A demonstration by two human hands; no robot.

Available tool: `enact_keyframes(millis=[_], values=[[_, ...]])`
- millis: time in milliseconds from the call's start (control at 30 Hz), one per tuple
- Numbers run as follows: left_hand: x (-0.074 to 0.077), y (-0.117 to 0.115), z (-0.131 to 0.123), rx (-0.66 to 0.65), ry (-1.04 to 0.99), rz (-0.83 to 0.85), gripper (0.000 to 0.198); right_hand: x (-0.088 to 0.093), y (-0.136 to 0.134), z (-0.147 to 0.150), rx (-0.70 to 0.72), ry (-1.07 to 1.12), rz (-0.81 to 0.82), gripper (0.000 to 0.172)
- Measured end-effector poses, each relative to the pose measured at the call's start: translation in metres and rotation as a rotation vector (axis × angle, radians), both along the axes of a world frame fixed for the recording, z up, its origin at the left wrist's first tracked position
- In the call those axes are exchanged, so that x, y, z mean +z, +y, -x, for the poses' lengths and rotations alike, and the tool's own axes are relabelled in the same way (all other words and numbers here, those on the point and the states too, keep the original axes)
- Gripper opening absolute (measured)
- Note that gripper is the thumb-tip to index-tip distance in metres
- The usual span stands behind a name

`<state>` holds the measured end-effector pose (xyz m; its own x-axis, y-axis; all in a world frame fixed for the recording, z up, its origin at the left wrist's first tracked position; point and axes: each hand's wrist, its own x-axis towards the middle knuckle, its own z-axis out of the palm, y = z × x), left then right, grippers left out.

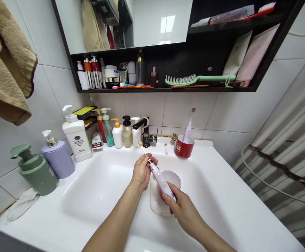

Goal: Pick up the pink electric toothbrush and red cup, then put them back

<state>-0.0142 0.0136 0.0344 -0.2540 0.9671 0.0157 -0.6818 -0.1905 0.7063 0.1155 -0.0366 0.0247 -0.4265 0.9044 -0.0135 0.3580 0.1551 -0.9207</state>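
A pale electric toothbrush [160, 177] is held over the sink, tilted, with its brush end pointing up and away. My right hand [181, 206] wraps round the lower part of its handle. The fingers of my left hand [142, 170] pinch the brush head [142, 147] near its base, where a thin metal shaft shows between head and handle. Whether the head is fully seated cannot be made out. Below the handle, a cup [175, 176] with a white inside sits in the sink by a white tray [156, 206], both partly hidden by my right hand and the toothbrush.
On the back ledge stand a black faucet [146, 134], a loose brush head [165, 148] and a red cup [183, 148] holding another electric toothbrush [188, 132]. Pump bottles [77, 138] line the left side. A dark mirror cabinet [165, 89] overhangs the sink [97, 192].
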Motion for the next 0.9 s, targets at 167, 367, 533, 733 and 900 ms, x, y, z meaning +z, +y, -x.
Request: enact_keyframes(millis=[167,367,533,733,900], values=[[-0.002,0.001,-0.002,0.023,-0.011,0.062,0.012,0.002,0.0,0.0,0.046,0.005,0.074,0.029],[-0.006,0.003,-0.001,0.102,0.023,0.13,0.011,0.003,0.004,-0.008,0.024,-0.156,-0.097,0.022],[-0.006,0.02,0.007,0.115,0.104,0.256,0.006,0.009,0.012,-0.017,-0.05,-0.214,-0.149,0.028],[-0.004,0.077,-0.007,-0.044,0.514,0.499,0.007,0.016,0.029,-0.031,-0.236,-0.157,-0.143,0.031],[-0.015,0.122,-0.021,-0.018,0.697,0.577,0.006,0.009,0.04,-0.038,-0.287,-0.139,-0.135,0.029]])
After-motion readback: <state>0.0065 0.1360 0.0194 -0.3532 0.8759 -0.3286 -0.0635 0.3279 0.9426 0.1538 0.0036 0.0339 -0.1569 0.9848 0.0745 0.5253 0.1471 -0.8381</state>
